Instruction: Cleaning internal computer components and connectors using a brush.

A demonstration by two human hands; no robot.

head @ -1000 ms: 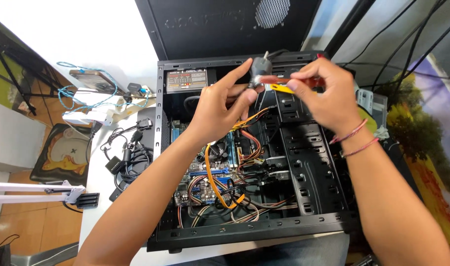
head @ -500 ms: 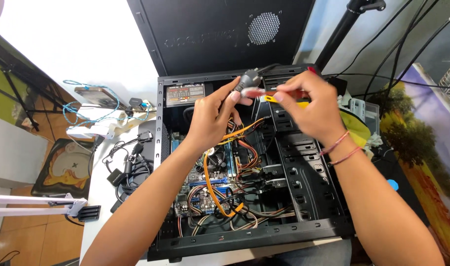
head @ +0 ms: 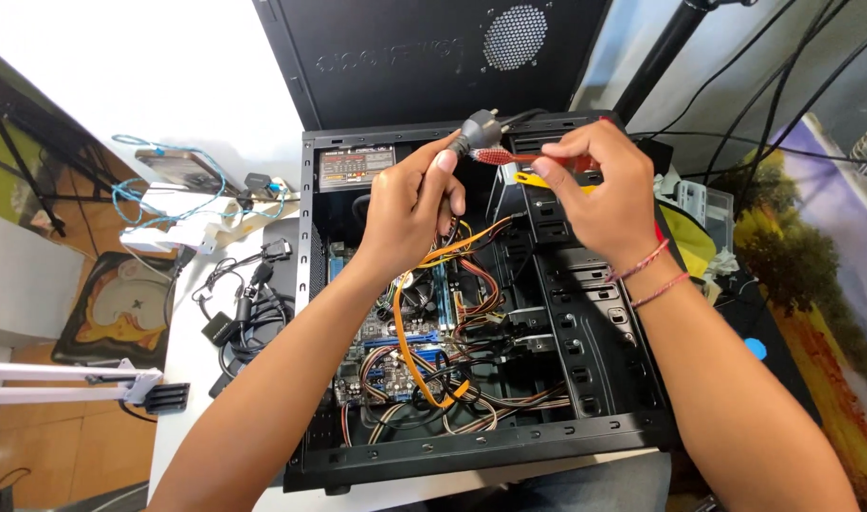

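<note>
An open black computer case [head: 481,455] lies on its side on a white table, its motherboard [head: 395,332] and orange, yellow and black wires [head: 424,370] exposed. My left hand [head: 410,209] is raised over the case's far end and pinches a grey power plug [head: 478,128] with its black cable between thumb and fingers. My right hand [head: 599,190] is beside it, gripping a tool with a red tip [head: 495,157] and a yellow part [head: 533,178], held against the plug. Two cord bracelets [head: 647,275] circle my right wrist.
The case's side panel [head: 433,47] stands upright behind it. Black cables and adapters [head: 244,303] lie left of the case, with a white power strip and blue cable [head: 168,204] farther back. A white lamp arm [head: 63,374] reaches in at the left. Black stand poles and cables cross at the right.
The view has tilted, so case and hands sit lower and more central in frame. Both hands stay together at the plug, the left grip shifting slightly on it.
</note>
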